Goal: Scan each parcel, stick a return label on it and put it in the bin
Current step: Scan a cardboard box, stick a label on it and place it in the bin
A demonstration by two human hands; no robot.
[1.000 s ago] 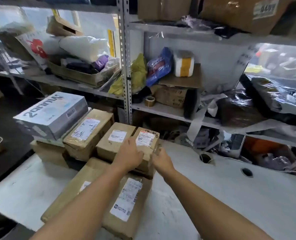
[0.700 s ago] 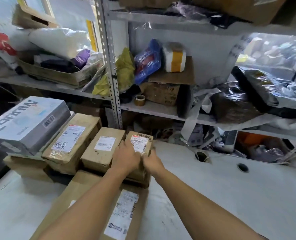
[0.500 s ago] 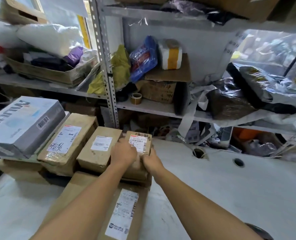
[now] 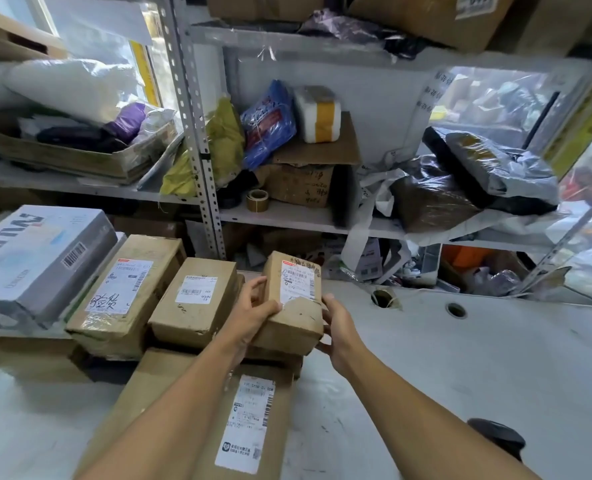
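Lifted since a second ago: small parcel [image 4: 292, 299] now up off the stack and tilted, label side up, where before it sat among the other boxes with both hands on it. Left hand [image 4: 253, 311] grips its left side, thumb on top near the torn label edge, fingers curled round the side. Right hand [image 4: 337, 325] holds the right near corner, fingers wrapped under. Both grips clamped on the parcel. Parcel held above the near-left part of the tabletop [image 4: 460, 358], over the stack.

Just left of it, medium box [image 4: 194, 303] with a white barcode label. Further left, taped box [image 4: 124, 296] with handwriting on its label. Long flat box [image 4: 218, 420] lies below the arms, toward the near edge of the tabletop, with a long white label. Grey printed carton [image 4: 38, 258] sits at the left edge on top of other cardboard.

Two round holes [image 4: 455, 310] in the tabletop toward the far right. Dark round object [image 4: 497, 436] at the near right, partly behind the right forearm, cannot tell what.

Behind the tabletop, metal shelving [image 4: 197, 133] holds a blue bag [image 4: 270, 123], yellow bag [image 4: 218, 143], white foam block with yellow tape [image 4: 318, 112], tape roll [image 4: 257, 199], black and grey plastic mailers [image 4: 478, 178].
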